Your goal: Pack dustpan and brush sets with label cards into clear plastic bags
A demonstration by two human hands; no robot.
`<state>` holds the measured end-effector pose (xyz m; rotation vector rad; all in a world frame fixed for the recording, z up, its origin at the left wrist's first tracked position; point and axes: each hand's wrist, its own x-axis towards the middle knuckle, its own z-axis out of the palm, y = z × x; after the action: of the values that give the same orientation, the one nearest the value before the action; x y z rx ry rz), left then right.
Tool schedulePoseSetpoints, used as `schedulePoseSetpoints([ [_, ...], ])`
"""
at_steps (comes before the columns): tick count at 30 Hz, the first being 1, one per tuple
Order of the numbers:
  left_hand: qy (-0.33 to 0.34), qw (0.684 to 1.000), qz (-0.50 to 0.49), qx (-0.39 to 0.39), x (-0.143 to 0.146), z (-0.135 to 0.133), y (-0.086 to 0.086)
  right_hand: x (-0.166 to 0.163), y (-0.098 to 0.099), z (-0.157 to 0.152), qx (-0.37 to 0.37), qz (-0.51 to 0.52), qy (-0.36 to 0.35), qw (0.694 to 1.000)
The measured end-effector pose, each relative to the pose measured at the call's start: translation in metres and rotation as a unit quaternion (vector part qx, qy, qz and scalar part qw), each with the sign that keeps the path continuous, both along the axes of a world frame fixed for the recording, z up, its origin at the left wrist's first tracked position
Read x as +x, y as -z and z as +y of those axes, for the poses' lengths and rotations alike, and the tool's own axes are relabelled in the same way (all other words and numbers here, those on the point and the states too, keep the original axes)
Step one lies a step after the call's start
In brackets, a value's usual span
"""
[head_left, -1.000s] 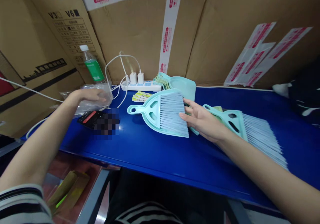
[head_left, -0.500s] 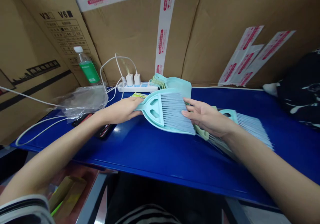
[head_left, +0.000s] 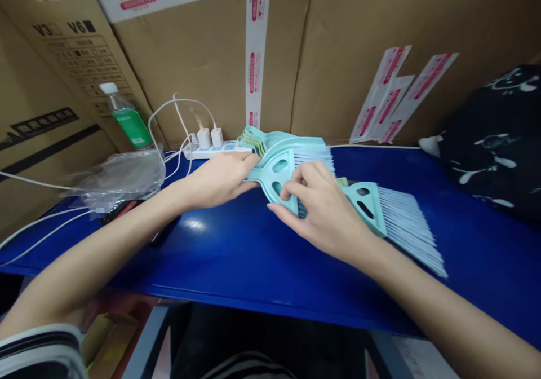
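A light teal hand brush [head_left: 288,162] with pale blue bristles lies over a matching dustpan [head_left: 291,140] above the blue table. My left hand [head_left: 230,177] is closed around the handle end, and its fingers hide most of the grip. My right hand [head_left: 325,207] pinches the near edge of the brush head, thumb below and curled fingers on top. Right of that hand, another teal brush [head_left: 367,207] rests on the table, bristles pointing right. Behind the held pair stands a stack of dustpans [head_left: 253,137] in teal and green, partly covered.
A white power strip [head_left: 198,153] with chargers and cables stands at the back. To the left are a green-labelled bottle [head_left: 132,125], a clear plastic bag [head_left: 122,179] and dark items. Cardboard [head_left: 203,63] walls the back; a black patterned bag [head_left: 494,142] sits at the right.
My right hand has moved from the bristle tips to the brush head and closed on its near edge. The held brush has tilted, its bristles now pointing more away from me. The view has shifted right.
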<state>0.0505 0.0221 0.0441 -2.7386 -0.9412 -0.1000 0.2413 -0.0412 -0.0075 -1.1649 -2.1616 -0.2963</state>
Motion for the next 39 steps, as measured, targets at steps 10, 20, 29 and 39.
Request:
schedulePoseSetpoints([
  [10,0.04,0.999,-0.007,-0.018,0.082,0.07,-0.028,0.04,-0.024,0.007,0.092,-0.102,0.223,0.965],
  [20,0.002,0.992,0.072,-0.106,0.079,0.145,-0.025,0.061,-0.034,0.002,-0.09,-0.256,0.362,0.892],
  [29,-0.032,0.99,0.103,-0.087,0.062,0.156,-0.016,0.072,-0.041,0.015,-0.406,-0.271,0.294,0.822],
  [39,-0.057,0.986,0.152,-0.041,0.069,0.145,-0.019,0.077,-0.048,0.009,-0.427,-0.277,0.257,0.821],
])
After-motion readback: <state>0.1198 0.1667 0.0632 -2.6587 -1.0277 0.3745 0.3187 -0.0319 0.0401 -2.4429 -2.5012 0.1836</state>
